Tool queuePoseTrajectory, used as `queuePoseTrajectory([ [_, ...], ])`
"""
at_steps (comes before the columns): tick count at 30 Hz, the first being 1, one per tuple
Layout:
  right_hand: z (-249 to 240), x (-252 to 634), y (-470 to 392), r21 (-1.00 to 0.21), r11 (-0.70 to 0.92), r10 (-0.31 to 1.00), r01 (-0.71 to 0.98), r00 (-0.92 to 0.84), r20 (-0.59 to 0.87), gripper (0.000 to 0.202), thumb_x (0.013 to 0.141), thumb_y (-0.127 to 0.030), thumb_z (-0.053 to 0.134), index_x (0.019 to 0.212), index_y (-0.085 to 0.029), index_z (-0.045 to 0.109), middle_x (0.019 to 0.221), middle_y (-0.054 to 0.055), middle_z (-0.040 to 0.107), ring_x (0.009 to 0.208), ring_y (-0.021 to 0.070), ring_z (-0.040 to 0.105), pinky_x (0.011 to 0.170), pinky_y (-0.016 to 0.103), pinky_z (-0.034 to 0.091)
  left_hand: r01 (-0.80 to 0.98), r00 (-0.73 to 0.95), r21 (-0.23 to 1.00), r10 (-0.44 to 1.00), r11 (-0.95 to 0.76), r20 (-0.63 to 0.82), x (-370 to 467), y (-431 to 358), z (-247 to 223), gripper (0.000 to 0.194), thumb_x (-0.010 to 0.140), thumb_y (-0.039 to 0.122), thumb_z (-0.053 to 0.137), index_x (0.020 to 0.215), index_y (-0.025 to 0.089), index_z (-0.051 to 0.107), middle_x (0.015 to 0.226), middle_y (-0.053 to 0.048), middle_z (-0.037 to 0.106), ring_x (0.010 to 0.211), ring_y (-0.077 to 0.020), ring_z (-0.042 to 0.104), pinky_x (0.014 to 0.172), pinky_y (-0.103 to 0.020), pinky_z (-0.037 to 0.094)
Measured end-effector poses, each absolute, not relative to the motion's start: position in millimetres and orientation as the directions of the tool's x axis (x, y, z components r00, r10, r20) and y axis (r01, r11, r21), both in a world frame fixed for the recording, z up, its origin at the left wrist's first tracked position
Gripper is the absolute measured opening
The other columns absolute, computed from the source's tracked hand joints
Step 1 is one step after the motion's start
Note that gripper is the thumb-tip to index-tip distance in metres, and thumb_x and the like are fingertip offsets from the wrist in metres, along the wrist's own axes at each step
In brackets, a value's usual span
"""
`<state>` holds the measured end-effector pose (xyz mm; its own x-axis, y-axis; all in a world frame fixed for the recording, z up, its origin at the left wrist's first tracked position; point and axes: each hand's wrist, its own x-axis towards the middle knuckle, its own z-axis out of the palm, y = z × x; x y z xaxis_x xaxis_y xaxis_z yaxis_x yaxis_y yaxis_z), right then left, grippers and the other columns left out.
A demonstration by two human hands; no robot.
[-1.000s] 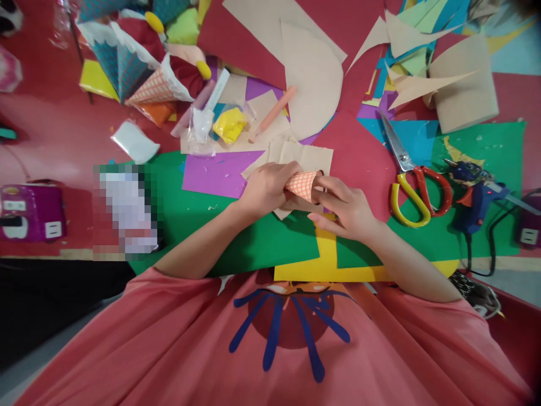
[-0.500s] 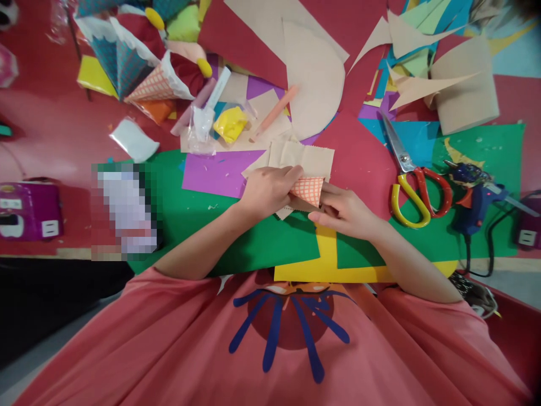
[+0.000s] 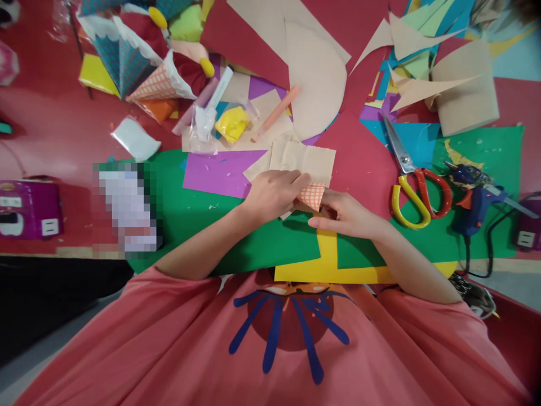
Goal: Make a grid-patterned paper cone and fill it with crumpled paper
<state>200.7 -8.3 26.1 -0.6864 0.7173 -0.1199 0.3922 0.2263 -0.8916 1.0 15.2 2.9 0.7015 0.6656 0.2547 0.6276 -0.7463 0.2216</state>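
A small paper cone with an orange-and-white grid (image 3: 311,196) lies on its side between my hands. My left hand (image 3: 274,194) is closed round its left part, fingers curled over the top. At the wider right end is my right hand (image 3: 344,213), its fingers bent at the cone's opening and its thumb stretched out below; the fingertips are partly hidden. Beneath the cone are pieces of beige paper with zigzag edges (image 3: 315,160), resting on green paper (image 3: 236,237).
Scissors with yellow and red handles (image 3: 408,186) and a blue glue gun (image 3: 475,206) lie to the right. Finished-looking paper cones (image 3: 156,79) stand at the upper left. A wrapped yellow lump (image 3: 232,124), beige offcuts (image 3: 426,84) and a pixelated pale object (image 3: 129,208) surround the work.
My left hand has shifted slightly right and down, covering more of the cone. The cone has turned a little, and my right fingers are more bent at its open end.
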Motion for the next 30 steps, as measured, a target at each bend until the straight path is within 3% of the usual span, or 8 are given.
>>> queuePoseTrajectory([
  [11, 27.7, 201.9, -5.9, -0.914, 0.225, 0.728, 0.338, -0.682, -0.073, 0.039, 0.087, -0.042, 0.058, 0.059, -0.016, 0.048, 0.056, -0.005, 0.042, 0.048, 0.0053, 0.037, 0.045, 0.02, 0.028, 0.608, 0.737, 0.207, 0.642, -0.767, 0.214, 3.2, 10.6, 6.7, 0.015, 0.081, 0.013, 0.045, 0.088, 0.016, 0.058, 0.069, -0.003, 0.063, 0.062, -0.0163, 0.058, 0.05, -0.028, 0.03],
  [14, 30.5, 206.2, -4.9, -0.947, 0.247, 0.743, 0.206, -0.668, 0.049, 0.03, 0.087, -0.038, 0.06, 0.067, -0.016, 0.062, 0.063, 0.0, 0.06, 0.057, 0.0085, 0.054, 0.052, 0.02, 0.04, 0.599, 0.701, 0.353, 0.684, -0.719, 0.204, 2.8, 10.5, 6.8, 0.015, 0.081, 0.014, 0.046, 0.086, 0.015, 0.059, 0.069, -0.002, 0.064, 0.06, -0.0149, 0.057, 0.051, -0.027, 0.03],
  [17, 31.9, 211.6, -6.5, -0.974, 0.214, 0.812, 0.072, -0.567, 0.137, 0.019, 0.089, -0.035, 0.06, 0.082, -0.02, 0.071, 0.085, 0.004, 0.074, 0.078, 0.0148, 0.068, 0.069, 0.026, 0.053, 0.557, 0.606, 0.631, 0.784, -0.54, 0.135, -0.2, 14.4, 7.4, 0.016, 0.08, 0.028, 0.057, 0.088, 0.015, 0.06, 0.069, 0.0, 0.064, 0.059, -0.0127, 0.056, 0.051, -0.024, 0.033],
  [19, 31.5, 214.8, -7.8, -0.976, 0.203, 0.911, 0.082, -0.381, 0.157, 0.023, 0.092, -0.034, 0.055, 0.082, -0.022, 0.072, 0.087, 0.004, 0.075, 0.081, 0.0159, 0.07, 0.073, 0.029, 0.055, 0.473, 0.555, 0.78, 0.826, -0.411, 0.098, -3.0, 19.1, 9.1, 0.024, 0.075, 0.035, 0.065, 0.087, 0.015, 0.06, 0.073, 0.0, 0.065, 0.063, -0.0124, 0.058, 0.054, -0.023, 0.038],
  [22, 28.5, 217.3, -7.3, -0.949, 0.216, 0.972, 0.232, -0.147, 0.186, 0.025, 0.095, -0.033, 0.05, 0.083, -0.023, 0.07, 0.082, 0.003, 0.072, 0.073, 0.0149, 0.068, 0.069, 0.03, 0.055, 0.28, 0.567, 0.878, 0.805, -0.389, 0.176, -6.7, 26.2, 13.1, 0.019, 0.075, 0.031, 0.064, 0.085, 0.015, 0.06, 0.08, -0.001, 0.067, 0.071, -0.0134, 0.062, 0.059, -0.023, 0.044],
  [24, 25.0, 216.5, -5.2, -0.889, 0.291, 0.949, 0.352, -0.222, 0.223, 0.018, 0.093, -0.031, 0.053, 0.089, -0.023, 0.069, 0.086, 0.004, 0.072, 0.079, 0.0169, 0.069, 0.074, 0.033, 0.055, 0.164, 0.576, 0.891, 0.774, -0.424, 0.262, -8.2, 28.7, 15.0, 0.017, 0.077, 0.032, 0.064, 0.084, 0.017, 0.06, 0.08, -0.001, 0.067, 0.071, -0.0134, 0.062, 0.059, -0.024, 0.046],
  [26, 20.2, 213.9, -3.2, -0.789, 0.436, 0.87, 0.433, -0.426, 0.248, 0.022, 0.088, -0.036, 0.06, 0.104, -0.021, 0.067, 0.104, 0.008, 0.071, 0.1, 0.0233, 0.067, 0.09, 0.042, 0.053, 0.118, 0.551, 0.895, 0.778, -0.43, 0.301, -9.2, 29.2, 15.2, 0.018, 0.079, 0.034, 0.066, 0.084, 0.018, 0.059, 0.079, -0.001, 0.066, 0.071, -0.0134, 0.061, 0.06, -0.025, 0.048],
  [30, 9.0, 208.3, -3.5, -0.591, 0.631, 0.693, 0.504, -0.707, 0.137, 0.074, 0.075, -0.055, 0.069, 0.133, -0.015, 0.049, 0.144, 0.019, 0.048, 0.139, 0.0381, 0.038, 0.112, 0.062, 0.032, 0.147, 0.5, 0.913, 0.825, -0.381, 0.264, -10.6, 28.3, 11.2, 0.021, 0.081, 0.036, 0.068, 0.084, 0.018, 0.057, 0.078, -0.001, 0.062, 0.071, -0.0129, 0.059, 0.062, -0.026, 0.049],
])
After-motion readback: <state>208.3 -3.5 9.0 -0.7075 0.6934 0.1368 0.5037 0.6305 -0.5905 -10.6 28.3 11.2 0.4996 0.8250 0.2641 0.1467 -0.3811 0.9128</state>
